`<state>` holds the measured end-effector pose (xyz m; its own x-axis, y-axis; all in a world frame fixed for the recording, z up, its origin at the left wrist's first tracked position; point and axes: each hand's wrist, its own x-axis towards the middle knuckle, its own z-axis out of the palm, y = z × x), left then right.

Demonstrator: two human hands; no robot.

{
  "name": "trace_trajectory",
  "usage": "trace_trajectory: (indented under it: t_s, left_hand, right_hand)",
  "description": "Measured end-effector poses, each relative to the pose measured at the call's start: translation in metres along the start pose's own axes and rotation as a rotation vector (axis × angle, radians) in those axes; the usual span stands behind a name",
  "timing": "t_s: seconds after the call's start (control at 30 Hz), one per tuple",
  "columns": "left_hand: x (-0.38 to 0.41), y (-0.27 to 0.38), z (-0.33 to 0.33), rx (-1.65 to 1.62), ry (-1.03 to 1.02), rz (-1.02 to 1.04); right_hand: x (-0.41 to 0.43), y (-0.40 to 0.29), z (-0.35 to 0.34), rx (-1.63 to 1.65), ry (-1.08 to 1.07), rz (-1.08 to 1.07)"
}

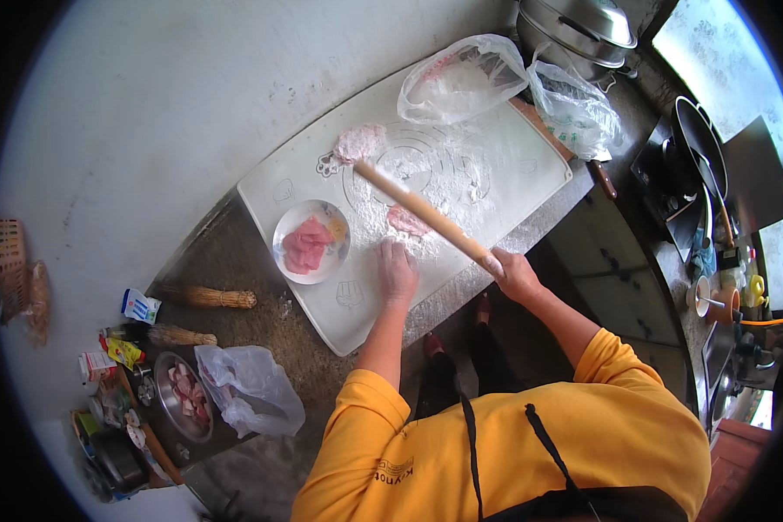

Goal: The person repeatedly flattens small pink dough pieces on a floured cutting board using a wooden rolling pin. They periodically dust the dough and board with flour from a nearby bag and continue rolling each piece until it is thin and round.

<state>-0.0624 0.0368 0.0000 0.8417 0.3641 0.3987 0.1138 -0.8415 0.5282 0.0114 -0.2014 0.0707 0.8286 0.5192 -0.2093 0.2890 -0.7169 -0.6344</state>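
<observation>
My right hand [517, 277] grips one end of a wooden rolling pin [430, 216], which slants up over a floured white kneading mat [349, 320]. Beneath the pin lies a flattened slice of raw meat [408, 220] dusted with flour. My left hand [397, 271], white with flour, is down on the mat at the slice's near edge; its fingertips are too unclear to show whether they pinch it. Another floured meat slice [360, 142] rests beyond the pin's far end. Left of my left hand, a plate [280, 258] carries pink raw meat [307, 245] and a small yellowish heap.
An open plastic bag of white powder [463, 78] sits at the mat's far edge. Close by are another plastic bag [571, 107] and a knife [603, 179]. At left stand a metal bowl of meat pieces [186, 395], straw brushes [218, 298] and a plastic bag [251, 391].
</observation>
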Motion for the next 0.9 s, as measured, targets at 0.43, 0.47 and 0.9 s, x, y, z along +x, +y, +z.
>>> trace_trajectory:
  t_s: [0.43, 0.47, 0.9]
  left_hand:
    - [-0.003, -0.004, 0.007, -0.004, 0.011, 0.023]
    - [-0.002, -0.004, 0.008, -0.007, 0.015, 0.037]
    - [-0.004, -0.003, 0.005, 0.029, -0.009, 0.005]
  right_hand:
    - [0.005, 0.009, -0.002, -0.035, -0.041, 0.097]
    - [0.008, 0.021, 0.001, -0.085, -0.071, 0.110]
    - [0.017, 0.017, -0.009, -0.110, -0.032, 0.163]
